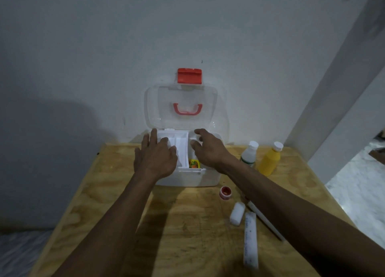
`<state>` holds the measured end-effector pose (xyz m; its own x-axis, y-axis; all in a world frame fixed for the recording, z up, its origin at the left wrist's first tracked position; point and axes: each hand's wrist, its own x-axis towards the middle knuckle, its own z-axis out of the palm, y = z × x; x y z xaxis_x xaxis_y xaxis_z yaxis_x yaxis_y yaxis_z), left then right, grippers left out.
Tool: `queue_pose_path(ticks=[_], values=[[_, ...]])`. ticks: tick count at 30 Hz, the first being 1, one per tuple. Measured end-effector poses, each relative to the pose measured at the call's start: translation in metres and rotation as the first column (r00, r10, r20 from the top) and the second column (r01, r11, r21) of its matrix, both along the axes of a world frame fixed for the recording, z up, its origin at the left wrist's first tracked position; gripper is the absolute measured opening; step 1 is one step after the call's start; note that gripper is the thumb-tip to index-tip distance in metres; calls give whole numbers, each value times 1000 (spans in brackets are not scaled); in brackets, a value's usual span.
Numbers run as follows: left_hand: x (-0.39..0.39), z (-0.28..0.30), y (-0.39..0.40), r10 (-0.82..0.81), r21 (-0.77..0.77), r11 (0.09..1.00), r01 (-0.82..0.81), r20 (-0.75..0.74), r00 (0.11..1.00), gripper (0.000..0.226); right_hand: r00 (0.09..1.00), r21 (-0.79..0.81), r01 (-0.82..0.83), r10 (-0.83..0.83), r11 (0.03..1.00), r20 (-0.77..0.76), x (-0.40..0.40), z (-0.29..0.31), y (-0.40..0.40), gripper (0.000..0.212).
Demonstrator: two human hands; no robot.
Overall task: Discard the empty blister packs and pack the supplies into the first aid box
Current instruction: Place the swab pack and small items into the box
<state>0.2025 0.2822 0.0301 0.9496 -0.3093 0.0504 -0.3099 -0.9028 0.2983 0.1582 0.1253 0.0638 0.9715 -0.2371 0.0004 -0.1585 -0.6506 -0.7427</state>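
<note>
Packing underway: left hand flat on tray, right hand loose, empty over box; bottles right next.

Bottles crowd box right; left tabletop bare
</note>
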Motion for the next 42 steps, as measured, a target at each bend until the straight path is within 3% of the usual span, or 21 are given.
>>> queue_pose_path(ticks=[9, 15, 28, 42], values=[[-3, 2, 0, 4, -7, 1000, -4, -4, 1000, 55, 999, -27, -41, 40, 999, -24, 5, -5, 12, 45], [-3, 2, -1, -1, 2, 1000, 1, 5, 1000, 54, 997, 68, -56, 60, 996, -56, 8, -6, 6, 50], [-3, 2, -2, 2, 3, 1000, -2, 6, 1000, 54, 990, -11, -120, 119, 993, -80, 7, -7, 10, 45], [-1, 2, -2, 10, 10, 1000, -10, 6, 1000, 54, 988, 13, -131, 131, 991, -82, 12, -10, 3, 47]])
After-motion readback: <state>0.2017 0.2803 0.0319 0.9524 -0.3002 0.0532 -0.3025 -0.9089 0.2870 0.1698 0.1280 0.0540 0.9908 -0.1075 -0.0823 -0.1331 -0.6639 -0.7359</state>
